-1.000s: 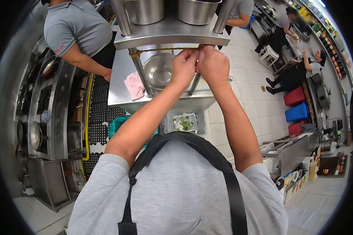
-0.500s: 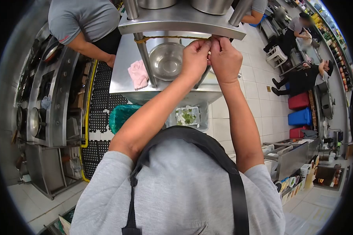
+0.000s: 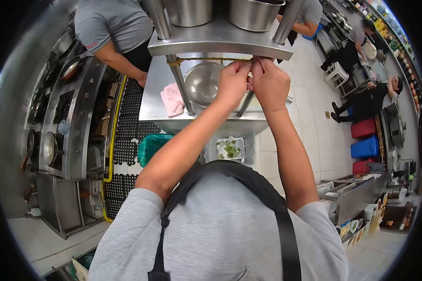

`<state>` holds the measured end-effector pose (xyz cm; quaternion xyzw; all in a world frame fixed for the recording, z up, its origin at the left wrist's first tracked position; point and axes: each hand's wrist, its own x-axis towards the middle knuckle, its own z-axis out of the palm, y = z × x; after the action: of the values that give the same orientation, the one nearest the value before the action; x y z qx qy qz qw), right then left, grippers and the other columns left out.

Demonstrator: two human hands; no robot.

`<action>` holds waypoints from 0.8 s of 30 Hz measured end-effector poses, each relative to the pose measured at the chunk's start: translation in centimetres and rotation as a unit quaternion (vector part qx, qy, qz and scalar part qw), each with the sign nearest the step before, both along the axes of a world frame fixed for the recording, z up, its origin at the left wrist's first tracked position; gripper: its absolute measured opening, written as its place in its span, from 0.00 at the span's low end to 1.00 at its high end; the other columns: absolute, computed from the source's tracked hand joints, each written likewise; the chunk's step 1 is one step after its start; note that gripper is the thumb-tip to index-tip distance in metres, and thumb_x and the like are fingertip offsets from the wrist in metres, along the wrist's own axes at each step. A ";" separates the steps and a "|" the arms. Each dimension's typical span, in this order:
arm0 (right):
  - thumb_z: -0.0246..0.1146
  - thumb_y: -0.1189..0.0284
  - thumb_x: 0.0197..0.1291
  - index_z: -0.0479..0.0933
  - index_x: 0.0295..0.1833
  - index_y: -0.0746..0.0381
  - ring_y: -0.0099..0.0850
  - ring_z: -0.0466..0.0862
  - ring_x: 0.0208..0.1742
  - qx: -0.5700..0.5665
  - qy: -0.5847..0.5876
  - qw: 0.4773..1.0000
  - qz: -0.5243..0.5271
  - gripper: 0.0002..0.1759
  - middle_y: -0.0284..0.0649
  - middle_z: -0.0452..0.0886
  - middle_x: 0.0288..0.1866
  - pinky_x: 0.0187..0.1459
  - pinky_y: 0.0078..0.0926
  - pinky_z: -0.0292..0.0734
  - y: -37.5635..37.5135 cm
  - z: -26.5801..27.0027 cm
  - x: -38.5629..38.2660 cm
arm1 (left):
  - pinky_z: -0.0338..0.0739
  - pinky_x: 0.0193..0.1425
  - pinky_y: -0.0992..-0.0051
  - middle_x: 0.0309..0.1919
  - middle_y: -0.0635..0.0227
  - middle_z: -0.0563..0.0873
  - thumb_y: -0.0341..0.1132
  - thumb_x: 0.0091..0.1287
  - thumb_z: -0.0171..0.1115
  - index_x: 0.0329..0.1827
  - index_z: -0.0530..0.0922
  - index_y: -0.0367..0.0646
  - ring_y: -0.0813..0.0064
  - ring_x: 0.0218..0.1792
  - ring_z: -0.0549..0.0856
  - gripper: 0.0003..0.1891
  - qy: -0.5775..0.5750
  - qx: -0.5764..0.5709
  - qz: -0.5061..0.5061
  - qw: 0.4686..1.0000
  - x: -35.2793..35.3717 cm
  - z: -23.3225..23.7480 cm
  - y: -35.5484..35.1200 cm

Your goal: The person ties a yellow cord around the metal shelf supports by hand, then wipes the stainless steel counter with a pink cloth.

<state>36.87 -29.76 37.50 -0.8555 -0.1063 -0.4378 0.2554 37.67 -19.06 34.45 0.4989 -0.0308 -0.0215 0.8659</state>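
Note:
A thin yellow-brown cord stretches below the front edge of the steel shelf, looped round its left post. At the cord's right end, by the right post, my left hand is closed with thumb and fingers pinching it. My right hand is right beside it, fingertips pressed together on the same end. The exact knot or loop between the fingertips is hidden. Behind and below the cord, a steel bowl rests on the counter, with a pink cloth to its left.
Steel pots stand on the shelf. Below the counter are a green-lined bin and a tub with a tray of green and white pieces. A stove and another person are at left; more people work at right.
The whole view has shifted slightly, so the shelf and hands appear lower and more of the pots shows. Both hands stay together at the cord's right end.

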 end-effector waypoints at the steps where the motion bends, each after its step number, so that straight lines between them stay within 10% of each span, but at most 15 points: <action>1: 0.67 0.67 0.66 0.88 0.42 0.55 0.47 0.86 0.27 -0.007 0.001 1.000 -0.003 0.06 0.45 0.86 0.27 0.31 0.42 0.82 -0.1 0.1 0.0 | 0.83 0.34 0.76 0.38 0.65 0.88 0.40 0.80 0.60 0.51 0.82 0.38 0.77 0.30 0.85 0.13 0.004 0.006 -0.002 1.000 0.0 0.1 -0.1; 16: 0.63 0.74 0.66 0.82 0.54 0.57 0.49 0.87 0.30 0.089 0.078 0.985 0.128 0.12 0.45 0.86 0.27 0.34 0.45 0.83 -1.6 -0.3 -1.7 | 0.78 0.30 0.75 0.40 0.64 0.88 0.37 0.76 0.62 0.45 0.84 0.34 0.79 0.26 0.81 0.13 0.030 0.034 0.047 0.998 0.4 2.0 -0.9; 24: 0.62 0.73 0.66 0.83 0.42 0.60 0.52 0.86 0.29 -0.010 0.084 0.994 0.067 0.05 0.50 0.84 0.26 0.33 0.47 0.81 -1.5 0.8 -1.3 | 0.74 0.27 0.77 0.34 0.67 0.87 0.39 0.78 0.62 0.44 0.84 0.35 0.82 0.23 0.79 0.14 -0.006 0.095 0.028 0.995 0.5 0.9 0.3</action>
<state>35.61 -31.30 38.32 -0.8825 -0.1461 -0.3456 0.2837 38.16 -18.80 35.39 0.5797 -0.0205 0.0027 0.8146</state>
